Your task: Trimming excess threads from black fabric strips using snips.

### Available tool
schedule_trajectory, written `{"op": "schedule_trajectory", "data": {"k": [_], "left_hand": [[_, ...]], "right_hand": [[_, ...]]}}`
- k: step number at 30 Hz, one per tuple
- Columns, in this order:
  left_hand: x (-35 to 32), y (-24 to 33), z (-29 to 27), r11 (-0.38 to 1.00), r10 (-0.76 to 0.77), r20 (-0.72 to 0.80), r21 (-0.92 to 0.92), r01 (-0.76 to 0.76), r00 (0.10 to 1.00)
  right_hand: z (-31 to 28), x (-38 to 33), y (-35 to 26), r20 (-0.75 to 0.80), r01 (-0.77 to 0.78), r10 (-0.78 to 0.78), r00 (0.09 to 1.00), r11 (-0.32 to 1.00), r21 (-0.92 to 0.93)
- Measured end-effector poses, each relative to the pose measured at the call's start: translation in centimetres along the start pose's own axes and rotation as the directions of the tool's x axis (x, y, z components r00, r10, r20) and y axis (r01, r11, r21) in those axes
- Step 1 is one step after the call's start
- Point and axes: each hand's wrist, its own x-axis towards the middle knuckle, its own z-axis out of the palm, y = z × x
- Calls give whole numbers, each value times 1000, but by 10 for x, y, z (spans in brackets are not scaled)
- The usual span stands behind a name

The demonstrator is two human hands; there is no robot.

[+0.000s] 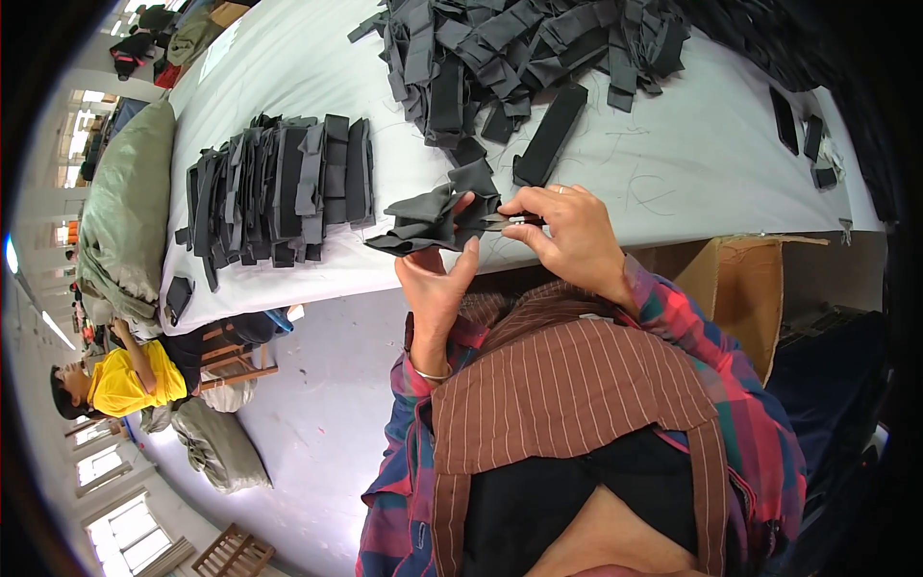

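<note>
My left hand (433, 288) is closed on a dark grey fabric piece (423, 210), its folded layers spread over the fingers near the table's front edge. Pinched in my right hand (569, 231) is a small metal tool that looks like thread snips (500, 222). Its tip meets the right side of the cloth, and the fingers partly hide it. Just beyond my hands lies a black fabric strip (553, 135). A large loose heap of dark grey fabric pieces (510, 48) covers the far middle of the table.
Left of my hands, a row of stacked grey fabric pieces (279, 192) sits on the white-covered table (635, 183). A cardboard box (745, 288) stands below the edge at right. Stuffed sacks (125, 212) and a person in yellow (139, 385) are at left. Dark objects (785, 120) lie far right.
</note>
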Motion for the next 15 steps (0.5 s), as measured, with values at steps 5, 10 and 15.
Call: {"op": "schedule_trajectory", "data": {"k": [5,10,15], "left_hand": [[-2,3,4,996,59,41,61,-61,997],[-5,3,4,993,75,59,86,-80,995],[-5,2,3,990,121,49,64,-124,991]], "right_hand": [[4,-2,-4,-40,45,-46,998,998,-36],[3,-2,-5,-31,39,-41,999,998,-44],[-4,-1,-1,13,-115,114,993,992,61]]}}
